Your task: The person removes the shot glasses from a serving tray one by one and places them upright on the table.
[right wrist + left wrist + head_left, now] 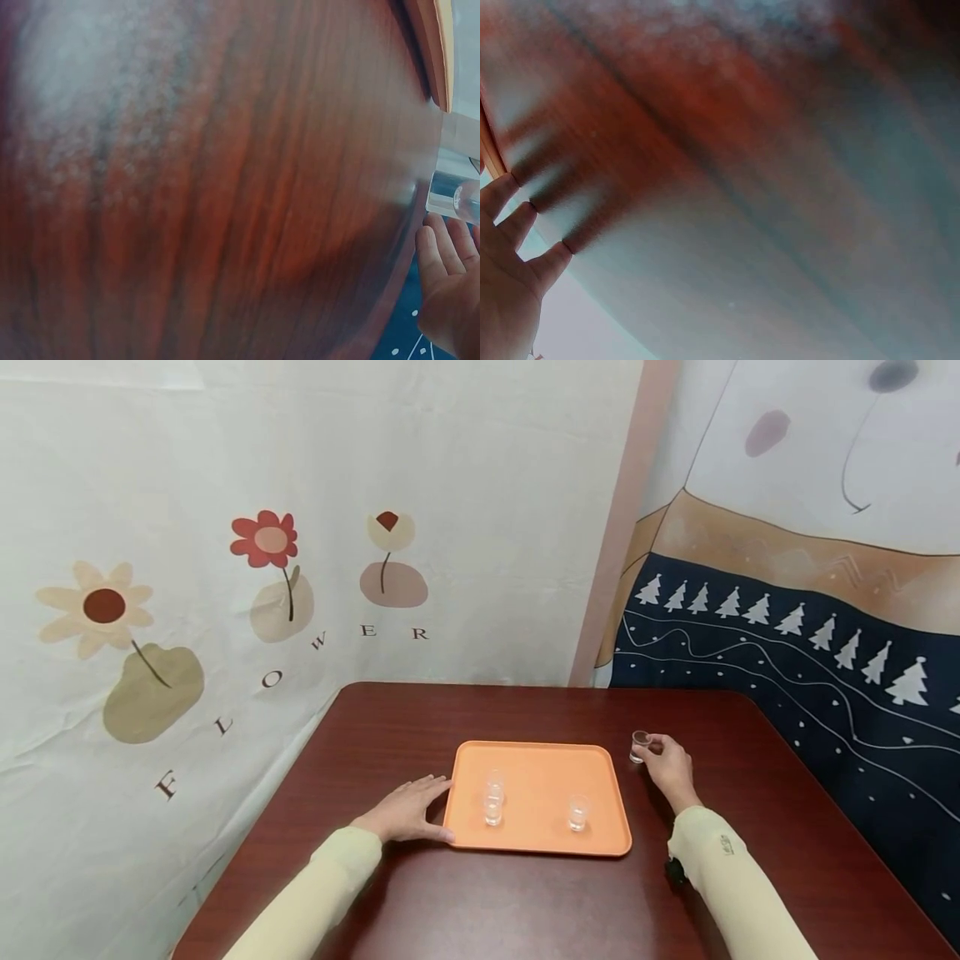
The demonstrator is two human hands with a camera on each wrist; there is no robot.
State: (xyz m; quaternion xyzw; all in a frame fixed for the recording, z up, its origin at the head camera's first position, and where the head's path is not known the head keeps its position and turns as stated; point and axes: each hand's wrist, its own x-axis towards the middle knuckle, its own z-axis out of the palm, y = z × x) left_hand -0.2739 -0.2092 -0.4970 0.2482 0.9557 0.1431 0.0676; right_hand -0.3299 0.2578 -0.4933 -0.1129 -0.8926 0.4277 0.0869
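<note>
An orange tray [536,768] lies on the table, its rim also at the left edge of the left wrist view. My left hand [408,810] rests at its left side, fingers spread and fairly straight, thumb touching the near left corner. Beyond the tray's right side, my right hand [670,770] pinches a small clear shot glass [639,747] between thumb and fingers. The glass [442,196] is upright and partly cut off in the right wrist view. On the tray, two shot glasses [492,811] stand one behind the other at the left, and another shot glass [577,813] stands at the right.
The dark red wooden table [405,718] has rounded far corners. A pale cloth with printed flowers [270,539] hangs behind it. At the right hangs a cloth with white trees [757,608] on dark blue.
</note>
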